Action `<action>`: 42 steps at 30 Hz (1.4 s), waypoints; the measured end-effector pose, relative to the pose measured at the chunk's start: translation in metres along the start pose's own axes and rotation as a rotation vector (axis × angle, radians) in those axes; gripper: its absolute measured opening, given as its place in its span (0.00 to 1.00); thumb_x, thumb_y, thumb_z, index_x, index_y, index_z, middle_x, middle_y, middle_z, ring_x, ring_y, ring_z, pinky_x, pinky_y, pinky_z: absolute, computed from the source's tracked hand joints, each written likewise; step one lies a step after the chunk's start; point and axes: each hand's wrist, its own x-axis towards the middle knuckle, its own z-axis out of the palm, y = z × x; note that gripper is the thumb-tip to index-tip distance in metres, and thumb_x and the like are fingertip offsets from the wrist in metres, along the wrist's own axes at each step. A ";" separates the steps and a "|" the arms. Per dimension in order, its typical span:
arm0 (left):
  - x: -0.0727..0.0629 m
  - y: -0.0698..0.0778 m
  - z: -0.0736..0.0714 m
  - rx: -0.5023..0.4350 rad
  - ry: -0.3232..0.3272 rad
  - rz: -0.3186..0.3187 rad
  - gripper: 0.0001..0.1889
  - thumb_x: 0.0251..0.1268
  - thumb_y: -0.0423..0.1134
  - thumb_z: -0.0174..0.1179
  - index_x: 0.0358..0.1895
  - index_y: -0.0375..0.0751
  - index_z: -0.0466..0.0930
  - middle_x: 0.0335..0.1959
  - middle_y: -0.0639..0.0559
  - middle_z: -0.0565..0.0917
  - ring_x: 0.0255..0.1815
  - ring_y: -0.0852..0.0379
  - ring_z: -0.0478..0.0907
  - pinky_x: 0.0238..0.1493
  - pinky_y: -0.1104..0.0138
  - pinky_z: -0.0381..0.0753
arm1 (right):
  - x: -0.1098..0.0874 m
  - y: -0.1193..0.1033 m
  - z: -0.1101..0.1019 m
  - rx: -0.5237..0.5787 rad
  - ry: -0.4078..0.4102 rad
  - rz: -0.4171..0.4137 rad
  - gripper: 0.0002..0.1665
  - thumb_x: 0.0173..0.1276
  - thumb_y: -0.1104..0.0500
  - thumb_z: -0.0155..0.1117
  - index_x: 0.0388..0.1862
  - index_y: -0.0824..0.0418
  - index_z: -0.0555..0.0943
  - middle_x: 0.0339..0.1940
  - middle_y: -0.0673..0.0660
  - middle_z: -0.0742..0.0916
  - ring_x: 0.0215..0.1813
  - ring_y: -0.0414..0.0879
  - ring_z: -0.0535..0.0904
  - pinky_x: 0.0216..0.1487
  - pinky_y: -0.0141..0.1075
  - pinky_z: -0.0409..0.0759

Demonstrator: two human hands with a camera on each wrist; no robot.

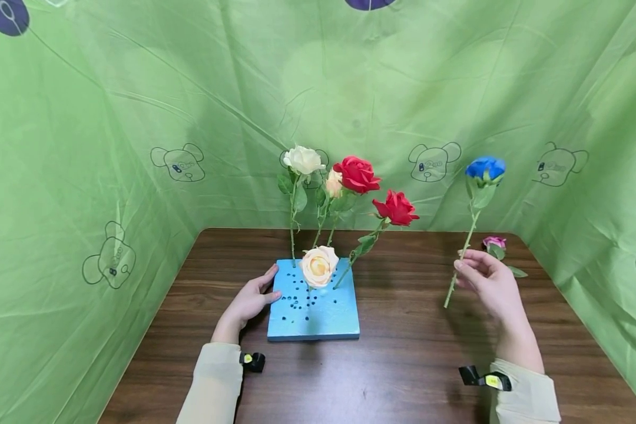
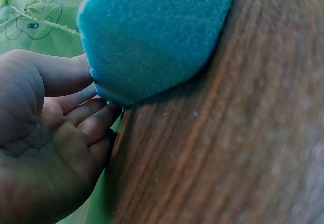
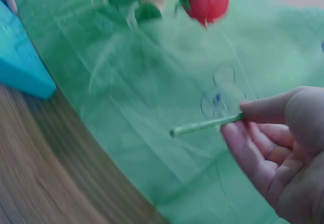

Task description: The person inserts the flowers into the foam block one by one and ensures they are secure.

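Note:
In the head view my right hand pinches the green stem of a blue rose between thumb and fingertips. The rose is held upright above the table, leaning slightly right. The right wrist view shows the stem's cut end sticking out beyond my fingers. My left hand holds the left edge of a blue foam block, thumb over the top edge and fingers at its side. White, red and pale peach roses stand in the block, among several small holes.
A pink-purple rose lies at the table's back right, partly behind my right hand. Another red rose tilts right out of the block. Green cloth hangs behind and on both sides of the brown wooden table.

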 end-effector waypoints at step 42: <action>-0.002 0.000 0.000 -0.020 -0.013 0.025 0.40 0.78 0.35 0.65 0.86 0.41 0.56 0.88 0.48 0.53 0.88 0.46 0.45 0.84 0.48 0.47 | -0.028 0.073 0.247 -0.083 -0.098 -0.319 0.08 0.73 0.73 0.69 0.38 0.62 0.82 0.36 0.58 0.91 0.39 0.49 0.89 0.39 0.39 0.90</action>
